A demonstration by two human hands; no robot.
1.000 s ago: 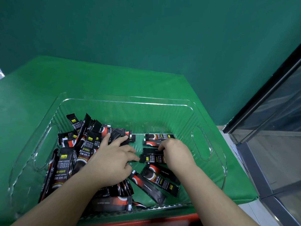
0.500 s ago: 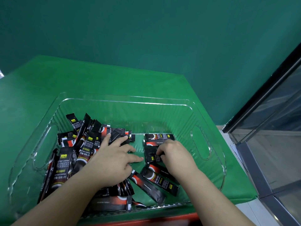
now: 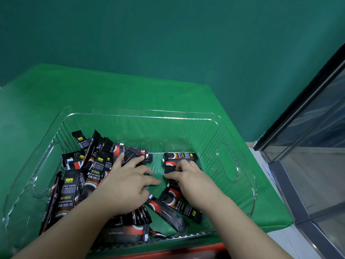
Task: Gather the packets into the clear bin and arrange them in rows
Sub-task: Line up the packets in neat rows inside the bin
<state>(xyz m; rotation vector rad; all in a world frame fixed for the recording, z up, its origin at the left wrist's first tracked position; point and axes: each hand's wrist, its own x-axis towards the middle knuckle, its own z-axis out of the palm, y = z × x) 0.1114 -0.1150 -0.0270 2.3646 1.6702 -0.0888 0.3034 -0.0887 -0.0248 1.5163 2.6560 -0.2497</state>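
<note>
- The bin (image 3: pixel 231 131), clear with ribbed walls and cut-out handles, sits on a green table (image 3: pixel 130 90).
- All packets in view lie inside the bin.
- A loose pile (image 3: pixel 85 171) of black-and-red packets fills the bin's left half, lying at mixed angles and overlapping.
- The left hand (image 3: pixel 127 186) lies palm down on the pile's right edge, fingers spread and nearly straight, tips resting on the packets and the bin floor; it grips nothing.
- At right, a short row (image 3: pixel 180 159) of packets lies crosswise near the far wall.
- The right hand (image 3: pixel 188 176) is at the row's near side, fingers bent and pinching a black packet (image 3: pixel 170 170).
- Two more packets (image 3: pixel 173 210) lie slanted near the front wall, below the right wrist.
</note>
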